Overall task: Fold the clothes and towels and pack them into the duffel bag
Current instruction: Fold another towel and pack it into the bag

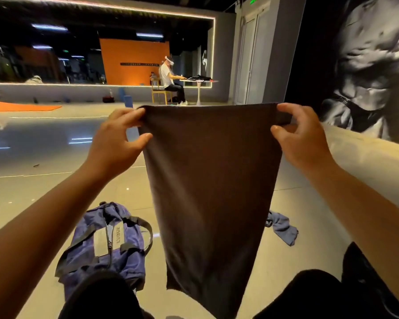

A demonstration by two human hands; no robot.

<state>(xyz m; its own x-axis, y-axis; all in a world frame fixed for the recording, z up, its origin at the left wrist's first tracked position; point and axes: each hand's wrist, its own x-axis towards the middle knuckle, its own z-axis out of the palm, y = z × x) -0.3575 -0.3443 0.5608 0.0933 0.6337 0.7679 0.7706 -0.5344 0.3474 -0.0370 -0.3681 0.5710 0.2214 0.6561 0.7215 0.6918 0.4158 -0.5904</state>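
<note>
Dark brown towel (213,192) hangs full length in centre frame, stretched taut along its top edge between both raised hands. Left hand (118,137) pinches the upper left corner, thumb in front, fingers curled over the edge; right hand (302,132) grips the upper right corner the same way. Cloth hangs fairly flat, narrowing toward its lower end between the knees at bottom of frame. Judged step: the opening of a fold, cloth spread and squared, no crease made yet. Next move likely calls for bringing the two top corners together, or lowering the towel onto lap or floor to halve it, keeping edges matched. Blue duffel bag (106,247) lies on the pale floor at lower left, straps slack; whether its zip is open cannot be told from here, and its near end is cut by a knee. Crumpled blue cloth (282,227) sits on the floor right of the towel, partly hidden behind it, not yet folded. Towel's bottom hem runs out of frame. Far back, upper centre, a seated person at a table (199,82), too small for detail.
</note>
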